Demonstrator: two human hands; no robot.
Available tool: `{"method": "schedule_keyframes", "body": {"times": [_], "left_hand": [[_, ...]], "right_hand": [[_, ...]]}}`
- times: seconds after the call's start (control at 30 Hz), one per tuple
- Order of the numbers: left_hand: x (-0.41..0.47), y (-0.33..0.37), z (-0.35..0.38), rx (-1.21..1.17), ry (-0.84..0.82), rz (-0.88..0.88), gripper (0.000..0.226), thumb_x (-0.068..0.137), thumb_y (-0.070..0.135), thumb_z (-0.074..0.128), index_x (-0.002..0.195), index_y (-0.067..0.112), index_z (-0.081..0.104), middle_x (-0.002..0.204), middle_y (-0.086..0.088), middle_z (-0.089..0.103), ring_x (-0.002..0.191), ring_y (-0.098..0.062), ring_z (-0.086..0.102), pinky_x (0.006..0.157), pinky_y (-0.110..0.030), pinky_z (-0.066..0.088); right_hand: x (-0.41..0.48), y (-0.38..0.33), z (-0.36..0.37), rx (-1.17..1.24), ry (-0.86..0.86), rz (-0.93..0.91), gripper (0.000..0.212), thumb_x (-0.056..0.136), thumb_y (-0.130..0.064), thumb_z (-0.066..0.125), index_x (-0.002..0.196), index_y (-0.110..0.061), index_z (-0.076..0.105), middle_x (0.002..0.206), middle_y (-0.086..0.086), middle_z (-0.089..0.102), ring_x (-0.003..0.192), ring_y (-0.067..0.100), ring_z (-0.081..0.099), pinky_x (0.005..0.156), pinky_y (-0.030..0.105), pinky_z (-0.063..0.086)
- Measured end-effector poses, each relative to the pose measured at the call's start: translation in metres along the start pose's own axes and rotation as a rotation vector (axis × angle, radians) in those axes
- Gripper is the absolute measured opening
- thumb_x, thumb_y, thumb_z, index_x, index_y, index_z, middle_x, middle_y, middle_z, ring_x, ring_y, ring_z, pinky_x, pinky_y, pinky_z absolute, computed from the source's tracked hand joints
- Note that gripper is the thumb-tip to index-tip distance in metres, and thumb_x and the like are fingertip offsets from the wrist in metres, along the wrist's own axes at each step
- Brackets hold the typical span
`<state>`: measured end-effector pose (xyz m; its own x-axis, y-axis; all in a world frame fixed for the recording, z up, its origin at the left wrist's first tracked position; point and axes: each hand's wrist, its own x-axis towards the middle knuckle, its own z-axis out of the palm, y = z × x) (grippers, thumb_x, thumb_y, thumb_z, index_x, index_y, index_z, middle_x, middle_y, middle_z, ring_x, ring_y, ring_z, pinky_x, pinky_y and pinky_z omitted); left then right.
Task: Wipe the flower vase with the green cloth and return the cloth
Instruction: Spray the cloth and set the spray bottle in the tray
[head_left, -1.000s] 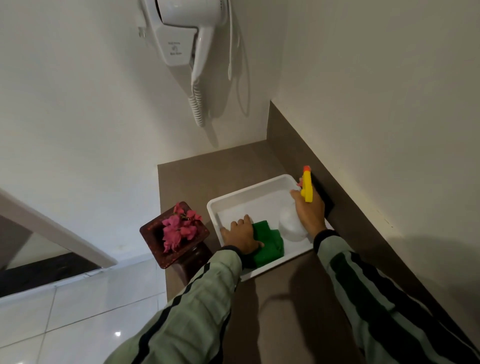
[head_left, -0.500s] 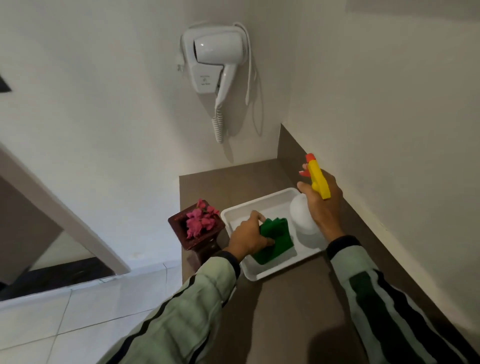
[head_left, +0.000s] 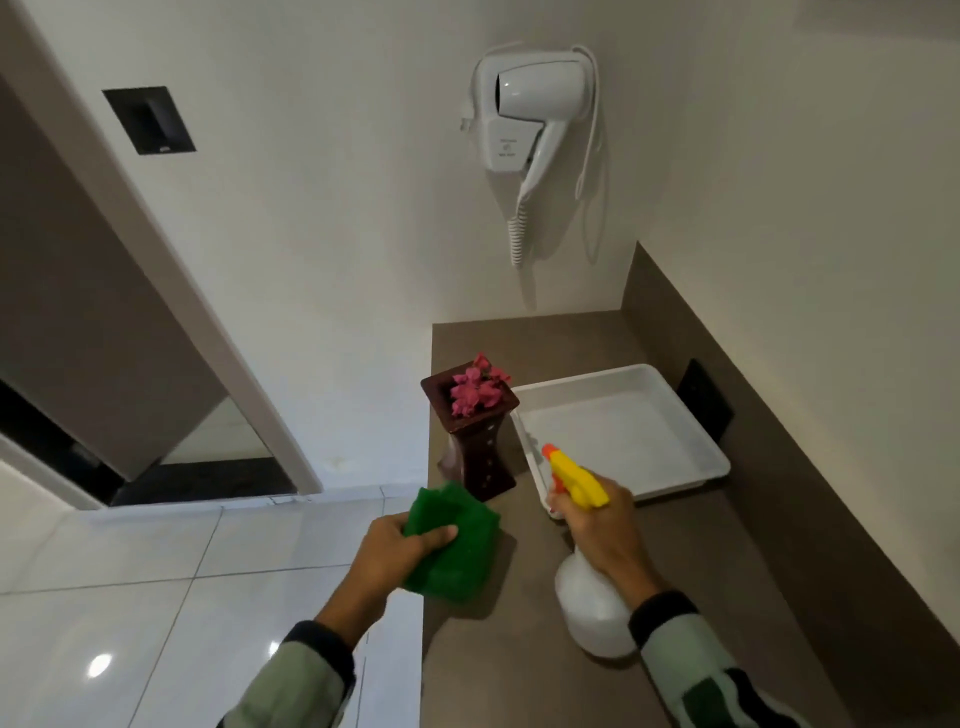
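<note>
Head camera looking forward and down.
It is facing the counter's (head_left: 675, 545) far corner from close above, wall behind filling the upper frame.

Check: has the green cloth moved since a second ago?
Yes. The green cloth has left the white tray; the left hand now holds it near the vase.

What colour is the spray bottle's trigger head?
Yellow with an orange nozzle tip, on the spray bottle, seen in the head view.

Folded green cloth (head_left: 452, 540) held above the counter edge, near the upright dark-brown flower vase (head_left: 475, 441).
</note>
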<state>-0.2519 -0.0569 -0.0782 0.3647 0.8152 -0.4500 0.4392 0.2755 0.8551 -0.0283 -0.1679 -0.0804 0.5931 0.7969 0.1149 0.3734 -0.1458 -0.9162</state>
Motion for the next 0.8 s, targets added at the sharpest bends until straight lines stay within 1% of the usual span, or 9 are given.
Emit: {"method": "schedule_keyframes", "body": {"times": [0.07,0.13,0.27,0.33,0.47,0.53,0.6,0.67,0.8], "left_hand": [[-0.003,-0.008,-0.012,-0.073,0.054,-0.033,0.032,0.077,0.035,0.079,0.1,0.017,0.067,0.094,-0.003,0.076,0.081,-0.017,0.073,0.055,-0.022,0.057],[-0.003,-0.011,-0.021,-0.128,0.089,-0.047,0.029,0.08,0.032,0.077,0.1,0.015,0.066,0.095,-0.004,0.075,0.085,-0.02,0.072,0.059,-0.025,0.057],[0.004,-0.005,-0.029,-0.156,0.105,-0.025,0.022,0.082,0.026,0.076,0.099,0.016,0.066,0.096,-0.005,0.074,0.088,-0.024,0.071,0.066,-0.031,0.057],[0.009,-0.002,-0.029,-0.159,0.098,-0.018,0.022,0.081,0.024,0.077,0.099,0.017,0.067,0.096,-0.005,0.075,0.089,-0.025,0.071,0.069,-0.033,0.058],[0.014,0.007,-0.027,-0.09,0.051,0.037,0.021,0.08,0.031,0.077,0.098,0.022,0.07,0.092,0.002,0.076,0.082,-0.015,0.073,0.058,-0.022,0.057],[0.015,0.012,-0.025,-0.048,0.027,0.069,0.02,0.08,0.036,0.077,0.094,0.024,0.071,0.089,0.004,0.077,0.078,-0.011,0.074,0.054,-0.017,0.056],[0.015,0.017,-0.024,-0.016,0.021,0.093,0.021,0.079,0.038,0.077,0.093,0.023,0.072,0.089,0.003,0.077,0.078,-0.012,0.074,0.055,-0.017,0.056],[0.017,0.021,-0.024,0.03,0.022,0.113,0.022,0.079,0.037,0.078,0.092,0.02,0.073,0.089,0.002,0.078,0.078,-0.013,0.074,0.056,-0.017,0.056],[0.021,0.023,-0.025,0.134,-0.011,0.16,0.024,0.081,0.031,0.077,0.099,0.015,0.075,0.093,-0.001,0.077,0.086,-0.018,0.074,0.066,-0.021,0.059]], "right_hand": [[-0.004,0.005,0.012,-0.084,-0.029,0.055,0.024,0.081,-0.01,0.063,0.103,-0.01,0.071,0.072,0.02,0.069,0.069,0.039,0.062,0.065,0.049,0.052],[-0.006,0.01,0.019,-0.175,-0.085,0.114,0.03,0.082,-0.015,0.061,0.109,-0.019,0.072,0.075,0.021,0.07,0.07,0.036,0.063,0.064,0.044,0.052],[-0.002,0.01,0.013,-0.185,-0.085,0.228,0.022,0.087,-0.022,0.059,0.097,-0.007,0.071,0.082,0.021,0.071,0.075,0.033,0.065,0.069,0.041,0.054],[0.009,0.003,-0.003,-0.116,-0.009,0.172,0.018,0.089,-0.02,0.058,0.102,-0.016,0.071,0.08,0.013,0.071,0.072,0.026,0.064,0.067,0.039,0.054],[0.049,-0.02,-0.05,-0.149,0.346,-0.073,0.016,0.091,-0.032,0.056,0.106,-0.035,0.06,0.071,-0.018,0.057,0.074,0.01,0.061,0.06,0.014,0.037],[0.075,-0.023,-0.068,-0.271,0.458,-0.116,0.04,0.092,-0.049,0.05,0.128,-0.036,0.041,0.077,-0.019,0.058,0.079,0.014,0.062,0.065,0.019,0.044],[0.1,-0.014,-0.076,-0.358,0.432,-0.053,0.061,0.089,-0.058,0.049,0.142,-0.035,0.028,0.101,-0.002,0.07,0.096,0.025,0.064,0.083,0.033,0.051],[0.121,0.001,-0.078,-0.365,0.369,0.026,0.073,0.085,-0.058,0.056,0.145,-0.025,0.03,0.118,0.012,0.068,0.106,0.036,0.063,0.09,0.042,0.049],[0.145,0.035,-0.081,-0.449,0.312,0.15,0.076,0.085,-0.046,0.065,0.148,-0.022,0.029,0.116,0.022,0.067,0.105,0.043,0.062,0.089,0.046,0.049]]}}
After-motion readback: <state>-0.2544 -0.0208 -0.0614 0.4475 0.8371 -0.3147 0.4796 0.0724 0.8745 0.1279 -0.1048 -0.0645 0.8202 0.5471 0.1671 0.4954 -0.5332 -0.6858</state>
